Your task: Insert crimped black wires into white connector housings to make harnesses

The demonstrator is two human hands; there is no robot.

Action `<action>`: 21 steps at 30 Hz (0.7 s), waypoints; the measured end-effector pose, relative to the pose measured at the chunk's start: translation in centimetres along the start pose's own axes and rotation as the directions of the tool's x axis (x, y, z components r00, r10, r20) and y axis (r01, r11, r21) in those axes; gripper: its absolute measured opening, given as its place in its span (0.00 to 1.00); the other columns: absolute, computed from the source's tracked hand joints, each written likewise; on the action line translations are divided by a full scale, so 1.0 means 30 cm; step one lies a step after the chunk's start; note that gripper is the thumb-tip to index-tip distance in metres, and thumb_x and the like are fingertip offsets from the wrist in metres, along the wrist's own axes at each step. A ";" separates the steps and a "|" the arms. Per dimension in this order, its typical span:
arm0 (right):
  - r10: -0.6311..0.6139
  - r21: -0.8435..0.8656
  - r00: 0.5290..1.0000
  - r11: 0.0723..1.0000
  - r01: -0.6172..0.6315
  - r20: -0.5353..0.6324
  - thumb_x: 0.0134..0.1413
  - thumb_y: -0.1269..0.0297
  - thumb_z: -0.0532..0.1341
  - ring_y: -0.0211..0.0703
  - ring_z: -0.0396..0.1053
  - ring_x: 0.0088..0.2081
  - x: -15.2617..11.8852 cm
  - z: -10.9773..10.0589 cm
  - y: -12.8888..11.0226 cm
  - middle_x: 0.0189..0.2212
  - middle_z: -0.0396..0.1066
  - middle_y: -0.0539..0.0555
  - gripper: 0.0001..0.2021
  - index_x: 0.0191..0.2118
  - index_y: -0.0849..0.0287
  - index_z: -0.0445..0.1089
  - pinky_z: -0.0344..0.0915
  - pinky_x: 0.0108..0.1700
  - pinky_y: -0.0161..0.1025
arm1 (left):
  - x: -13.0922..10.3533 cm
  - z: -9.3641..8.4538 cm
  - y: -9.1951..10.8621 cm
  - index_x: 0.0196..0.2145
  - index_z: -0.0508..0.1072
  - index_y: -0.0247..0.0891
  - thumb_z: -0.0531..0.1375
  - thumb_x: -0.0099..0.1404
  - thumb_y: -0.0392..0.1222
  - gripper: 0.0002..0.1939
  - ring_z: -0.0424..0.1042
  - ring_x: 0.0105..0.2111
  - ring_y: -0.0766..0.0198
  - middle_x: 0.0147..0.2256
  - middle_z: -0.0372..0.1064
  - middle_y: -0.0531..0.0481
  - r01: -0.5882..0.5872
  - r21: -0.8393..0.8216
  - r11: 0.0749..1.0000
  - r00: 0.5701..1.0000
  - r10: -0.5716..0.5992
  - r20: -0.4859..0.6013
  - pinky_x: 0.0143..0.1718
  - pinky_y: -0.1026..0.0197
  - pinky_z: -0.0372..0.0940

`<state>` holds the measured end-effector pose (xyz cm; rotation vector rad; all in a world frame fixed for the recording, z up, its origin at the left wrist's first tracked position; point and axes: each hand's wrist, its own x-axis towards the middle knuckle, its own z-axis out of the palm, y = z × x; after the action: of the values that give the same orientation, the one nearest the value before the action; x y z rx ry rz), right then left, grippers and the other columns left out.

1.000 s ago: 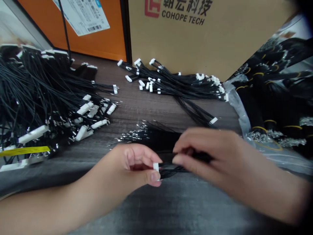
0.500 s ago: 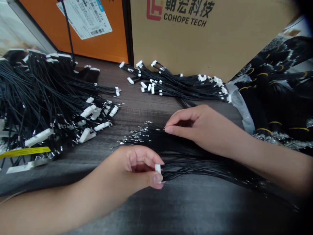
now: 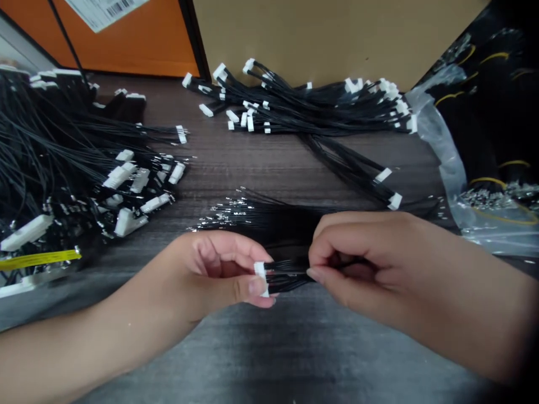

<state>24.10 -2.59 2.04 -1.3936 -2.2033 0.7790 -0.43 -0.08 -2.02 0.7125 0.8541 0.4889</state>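
My left hand (image 3: 229, 275) pinches a white connector housing (image 3: 260, 270) between thumb and fingers. Several black wires (image 3: 284, 281) run out of its right side. Just right of it, my right hand (image 3: 357, 269) is closed, thumb and forefinger pinching a thin black wire (image 3: 301, 274) whose end points toward the housing. I cannot tell whether that end is inside the housing. Behind both hands lies a bundle of loose black wires (image 3: 278, 219) with bare metal terminals at the left end.
At left is a heap of black wires with white connectors (image 3: 122, 175) and a yellow strip (image 3: 40, 259). Finished-looking harnesses (image 3: 295, 109) lie before a cardboard box (image 3: 328, 39) and an orange box (image 3: 138, 45). Plastic-wrapped wire bundles (image 3: 452, 146) stand at right.
My right hand has moved from the loose wire bundle down to the wires near the connector housing, with a wire in its pinch. My left hand keeps its hold. The view has tilted down.
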 end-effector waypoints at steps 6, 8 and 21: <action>-0.041 0.074 0.999 0.996 0.043 -0.025 0.59 0.77 0.59 0.24 0.58 0.21 -0.006 0.001 0.010 0.24 0.69 0.39 0.13 0.26 0.55 0.69 0.52 0.20 0.29 | -0.005 0.036 0.050 0.33 0.88 0.39 0.76 0.59 0.27 0.09 0.86 0.28 0.70 0.27 0.87 0.57 0.058 0.045 0.997 0.996 -0.055 -0.077 0.34 0.75 0.78; -0.028 0.081 0.999 0.996 0.030 -0.018 0.59 0.77 0.58 0.25 0.58 0.20 -0.009 0.002 0.012 0.25 0.69 0.39 0.13 0.26 0.54 0.69 0.51 0.21 0.31 | -0.005 0.039 0.050 0.34 0.88 0.39 0.77 0.58 0.28 0.08 0.87 0.28 0.68 0.27 0.87 0.57 0.052 0.038 0.998 0.996 -0.049 -0.081 0.36 0.71 0.80; -0.117 -0.120 0.993 0.986 0.113 -0.025 0.62 0.76 0.58 0.27 0.59 0.23 -0.012 -0.012 0.010 0.30 0.71 0.43 0.12 0.29 0.56 0.71 0.54 0.24 0.32 | -0.011 0.029 0.056 0.32 0.88 0.40 0.78 0.55 0.29 0.09 0.87 0.27 0.68 0.25 0.86 0.59 0.089 0.060 0.994 0.992 -0.083 -0.100 0.32 0.75 0.77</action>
<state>24.69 -2.73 2.10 -1.3089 -2.3143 0.5901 -0.11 0.52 -0.24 0.7123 0.9913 0.4230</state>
